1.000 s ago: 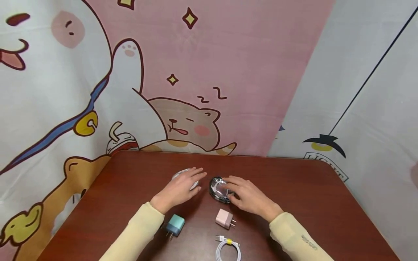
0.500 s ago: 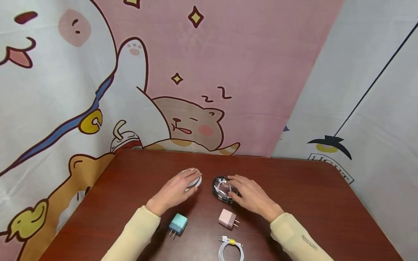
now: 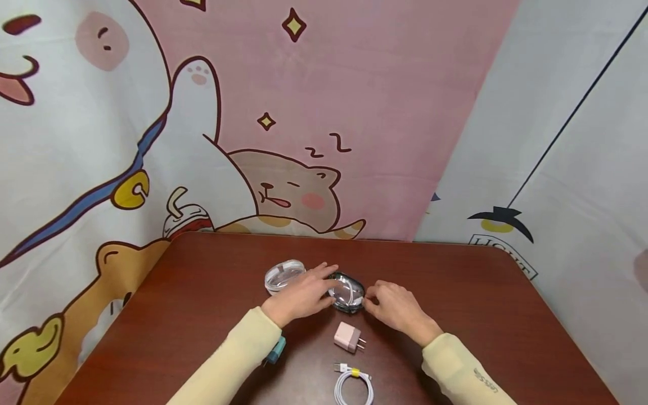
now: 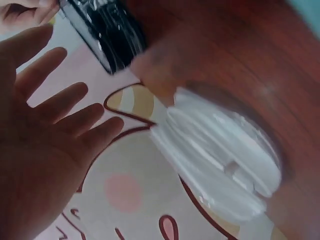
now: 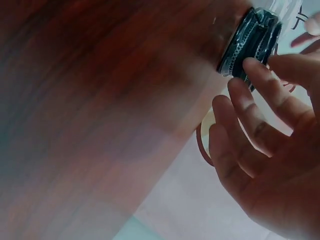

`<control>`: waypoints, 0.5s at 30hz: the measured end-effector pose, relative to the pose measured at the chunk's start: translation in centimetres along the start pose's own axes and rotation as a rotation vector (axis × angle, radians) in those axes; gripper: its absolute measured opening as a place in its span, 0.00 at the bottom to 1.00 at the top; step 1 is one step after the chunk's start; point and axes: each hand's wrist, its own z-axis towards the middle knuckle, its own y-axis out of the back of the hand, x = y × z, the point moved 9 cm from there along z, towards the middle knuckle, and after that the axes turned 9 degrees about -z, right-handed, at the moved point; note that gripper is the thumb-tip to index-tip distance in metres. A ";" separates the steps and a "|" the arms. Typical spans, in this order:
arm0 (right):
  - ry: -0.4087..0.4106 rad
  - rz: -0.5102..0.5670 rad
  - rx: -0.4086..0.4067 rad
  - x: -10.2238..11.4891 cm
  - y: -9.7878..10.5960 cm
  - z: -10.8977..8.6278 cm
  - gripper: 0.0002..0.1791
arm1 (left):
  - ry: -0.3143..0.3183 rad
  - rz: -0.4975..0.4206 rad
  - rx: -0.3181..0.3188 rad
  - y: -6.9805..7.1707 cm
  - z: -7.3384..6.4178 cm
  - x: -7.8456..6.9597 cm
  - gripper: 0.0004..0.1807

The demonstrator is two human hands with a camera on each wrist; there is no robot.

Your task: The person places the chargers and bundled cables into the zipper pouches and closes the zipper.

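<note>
A round clear-topped zip case with a black edge lies mid-table, a white cable inside it. At its right edge my right hand pinches the rim with thumb and forefinger; whether they hold a zip pull is too small to tell. My left hand reaches over the case's left side, fingers extended; the left wrist view shows them spread and apart from the black side. Behind the left hand stands a white-edged clear case, whose white side fills much of the left wrist view.
In front lie a pink charger plug and a coiled white cable with a yellow tie. A teal charger plug is partly hidden by the left sleeve. The brown table meets a cartoon cloth at the back.
My left hand has left the white-edged case and moved right to the black-edged one. My right hand has slid from the top of the black-edged case to its right edge.
</note>
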 end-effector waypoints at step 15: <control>0.027 0.029 0.042 1.8 -1.2 0.4 0.07 | 0.015 0.197 0.024 -1.8 1.4 -0.4 0.25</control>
